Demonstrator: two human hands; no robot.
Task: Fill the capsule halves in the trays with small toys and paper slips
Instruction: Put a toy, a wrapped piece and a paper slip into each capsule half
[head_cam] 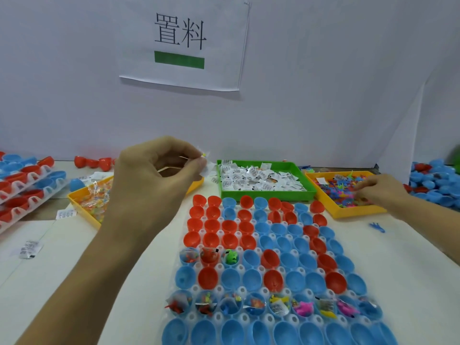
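Between you and the green tray [263, 194] of paper slips lies the capsule tray [271, 267], its long axis running from you toward the wall. Your left hand [154, 175] hangs above the far-left corner of that tray, fingers pinching a small clear packet with a paper slip [205, 161]. Your right hand [380, 192] reaches into the yellow toy bin [348, 211] off the tray's far-right corner, fingers curled down among the toys; whether it has caught one I cannot tell. Three halves are filled in the left of a middle row, so the next empty blue half [251, 258] sits nearer your left hand. Nothing stands between hand and cup; a stray blue toy [377, 226] lies on the counter right of the tray.
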